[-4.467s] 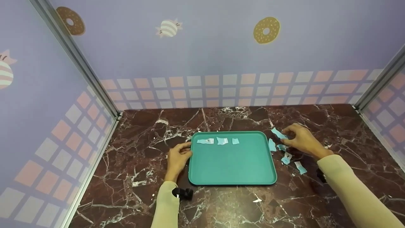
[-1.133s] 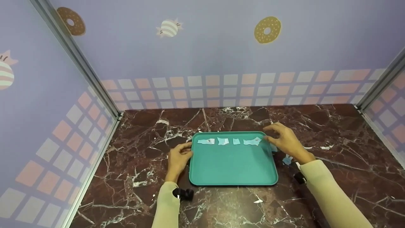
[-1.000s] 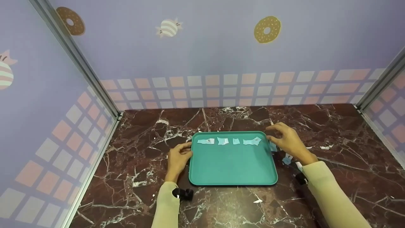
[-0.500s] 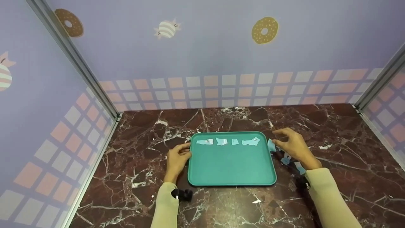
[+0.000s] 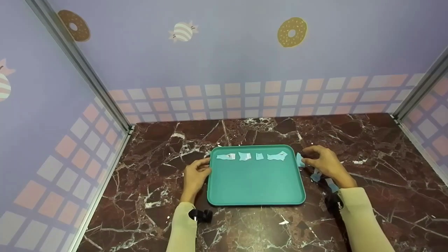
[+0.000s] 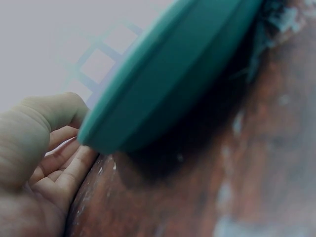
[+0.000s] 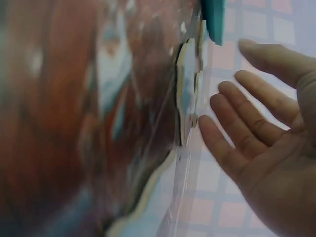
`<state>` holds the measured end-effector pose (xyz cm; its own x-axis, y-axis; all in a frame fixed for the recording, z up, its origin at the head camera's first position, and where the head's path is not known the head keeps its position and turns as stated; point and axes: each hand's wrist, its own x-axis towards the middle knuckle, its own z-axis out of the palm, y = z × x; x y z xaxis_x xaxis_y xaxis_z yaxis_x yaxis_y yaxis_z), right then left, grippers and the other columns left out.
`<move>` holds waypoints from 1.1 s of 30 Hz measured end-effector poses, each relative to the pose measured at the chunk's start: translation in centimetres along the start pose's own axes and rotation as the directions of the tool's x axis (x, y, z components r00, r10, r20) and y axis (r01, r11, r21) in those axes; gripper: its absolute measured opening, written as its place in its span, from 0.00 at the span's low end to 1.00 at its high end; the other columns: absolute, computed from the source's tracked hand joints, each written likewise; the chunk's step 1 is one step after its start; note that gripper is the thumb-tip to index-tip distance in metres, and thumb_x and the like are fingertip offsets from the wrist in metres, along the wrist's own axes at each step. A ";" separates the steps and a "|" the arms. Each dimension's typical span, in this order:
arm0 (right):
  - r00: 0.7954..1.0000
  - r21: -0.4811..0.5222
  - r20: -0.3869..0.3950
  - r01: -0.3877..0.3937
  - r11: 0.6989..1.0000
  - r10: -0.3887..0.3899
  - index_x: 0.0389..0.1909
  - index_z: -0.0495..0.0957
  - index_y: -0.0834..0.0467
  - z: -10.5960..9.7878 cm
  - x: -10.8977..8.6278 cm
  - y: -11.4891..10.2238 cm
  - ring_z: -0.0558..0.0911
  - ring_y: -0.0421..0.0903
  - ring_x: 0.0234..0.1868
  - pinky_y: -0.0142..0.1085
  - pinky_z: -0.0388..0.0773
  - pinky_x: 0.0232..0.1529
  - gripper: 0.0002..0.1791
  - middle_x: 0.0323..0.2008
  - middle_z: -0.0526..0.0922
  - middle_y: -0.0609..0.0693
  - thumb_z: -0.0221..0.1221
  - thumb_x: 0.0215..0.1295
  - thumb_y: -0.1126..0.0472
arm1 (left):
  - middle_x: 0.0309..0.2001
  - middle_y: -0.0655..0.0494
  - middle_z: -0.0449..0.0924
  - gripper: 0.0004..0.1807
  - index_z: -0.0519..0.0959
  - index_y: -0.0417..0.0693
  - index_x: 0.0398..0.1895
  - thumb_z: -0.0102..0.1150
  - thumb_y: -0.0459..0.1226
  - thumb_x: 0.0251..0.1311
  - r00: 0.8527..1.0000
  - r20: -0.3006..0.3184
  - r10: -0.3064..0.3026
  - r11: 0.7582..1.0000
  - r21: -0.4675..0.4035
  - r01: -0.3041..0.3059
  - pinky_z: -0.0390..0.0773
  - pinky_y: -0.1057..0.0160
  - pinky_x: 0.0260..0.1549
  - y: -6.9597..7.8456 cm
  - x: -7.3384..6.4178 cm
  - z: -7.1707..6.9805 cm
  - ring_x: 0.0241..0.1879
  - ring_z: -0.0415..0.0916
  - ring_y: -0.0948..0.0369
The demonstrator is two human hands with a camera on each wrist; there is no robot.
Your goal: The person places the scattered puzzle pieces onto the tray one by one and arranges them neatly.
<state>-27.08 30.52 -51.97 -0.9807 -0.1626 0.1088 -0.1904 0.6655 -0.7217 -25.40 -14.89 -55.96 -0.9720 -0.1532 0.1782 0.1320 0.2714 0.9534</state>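
Note:
A green tray [image 5: 255, 182] lies on the table, with several pale blue, irregular flat pieces in a row along its far side; the rightmost piece [image 5: 277, 156] is long and jagged. My left hand [image 5: 195, 178] touches the tray's left edge with thumb and fingertips, fingers relaxed. My right hand [image 5: 325, 161] hovers just beyond the tray's right edge, beside a blue piece [image 5: 300, 160] on the table. Its fingers [image 7: 229, 116] are spread and hold nothing. Nearer me lie a blue piece [image 5: 316, 176] and another piece [image 5: 331, 185]. The right wrist view shows thick, cardboard-like edges.
The table [image 5: 157, 224] is dark red marble with white veins. A patterned wall [image 5: 238, 63] closes the back, and side panels stand left and right. Black wrist mounts, such as the left strap [image 5: 201, 215], sit on both cuffs.
The long jagged blue piece went from the table at right to the right end of the tray's row. My right hand let go and drew back right; my left hand stayed.

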 end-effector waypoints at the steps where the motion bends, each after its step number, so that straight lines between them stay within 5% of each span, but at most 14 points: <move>1: 1.000 0.004 0.005 -0.001 1.000 0.001 0.61 0.82 0.68 0.0 -0.1 0.0 0.84 0.64 0.53 0.52 0.80 0.49 0.23 0.56 0.83 0.67 0.71 0.70 0.61 | 0.47 0.43 0.87 0.18 0.88 0.35 0.54 0.68 0.24 0.59 1.000 0.002 0.001 1.000 -0.002 -0.001 0.85 0.66 0.42 0.0 0.0 0.0 0.45 0.87 0.49; 10: 0.999 0.023 0.017 0.030 0.999 -0.030 0.60 0.82 0.69 0.2 -0.3 0.0 0.85 0.63 0.52 0.48 0.82 0.47 0.23 0.55 0.83 0.66 0.72 0.68 0.64 | 0.47 0.43 0.87 0.19 0.88 0.35 0.55 0.69 0.24 0.59 1.000 -0.003 -0.018 1.000 -0.003 0.018 0.86 0.62 0.45 0.0 -0.4 -0.3 0.46 0.87 0.49; 20: 1.000 0.021 0.028 -0.009 1.000 0.008 0.61 0.82 0.68 0.2 -0.5 0.6 0.84 0.60 0.50 0.41 0.82 0.41 0.23 0.55 0.82 0.65 0.71 0.69 0.63 | 0.48 0.36 0.86 0.18 0.87 0.29 0.54 0.67 0.21 0.58 1.000 -0.007 0.009 1.000 -0.025 -0.009 0.82 0.72 0.40 0.2 -0.2 0.0 0.46 0.86 0.43; 33: 0.998 -0.009 0.038 0.057 0.998 -0.056 0.58 0.83 0.69 0.7 -0.2 0.9 0.83 0.65 0.52 0.55 0.80 0.50 0.21 0.50 0.82 0.64 0.72 0.66 0.67 | 0.46 0.41 0.88 0.18 0.88 0.32 0.53 0.67 0.22 0.58 1.000 -0.005 0.026 1.000 -0.008 -0.026 0.86 0.64 0.43 -0.2 -0.1 0.0 0.44 0.87 0.48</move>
<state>-27.03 30.71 -53.13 -0.9660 -0.2276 0.1229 -0.2460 0.6615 -0.7084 -25.35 -14.97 -56.11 -0.9672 -0.1511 0.2041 0.1586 0.2680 0.9503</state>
